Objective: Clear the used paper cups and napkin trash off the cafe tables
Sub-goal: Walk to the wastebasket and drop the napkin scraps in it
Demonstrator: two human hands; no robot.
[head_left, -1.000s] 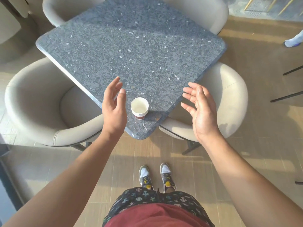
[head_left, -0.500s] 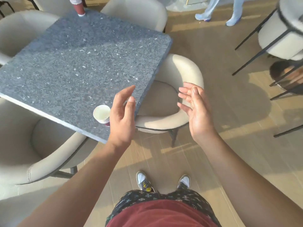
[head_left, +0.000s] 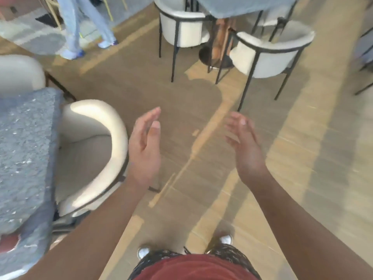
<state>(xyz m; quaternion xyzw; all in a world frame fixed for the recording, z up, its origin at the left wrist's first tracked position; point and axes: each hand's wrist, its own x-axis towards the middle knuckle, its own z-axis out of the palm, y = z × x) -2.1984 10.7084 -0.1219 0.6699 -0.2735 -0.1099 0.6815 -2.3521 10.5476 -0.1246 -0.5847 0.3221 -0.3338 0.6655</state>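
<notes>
Takes up the left edge: the table (head_left: 24, 148), grey and speckled, with only one strip of it in view. Just right of the table, tucked against its side, a cream chair (head_left: 116, 138) with its curved back toward the open floor. Further right of the table, over bare floor and apart from both, the left hand (head_left: 144, 150) and right hand (head_left: 245, 150), raised palm toward palm, fingers straight and loosely spread, holding nothing. At the table's near corner, low on the left edge, a small reddish-and-white blur (head_left: 8, 242), likely a paper cup but too smeared to say for sure; no napkin visible. If a cup, lies back and to the left of both sets of fingers, well apart from them, with the left hand clearly the nearer. Cannot tell which way it points or whether its long axis is upright; probably stands mouth up on the table. Calls for a turn back toward the table and a leftward reach, most likely with the left hand.
</notes>
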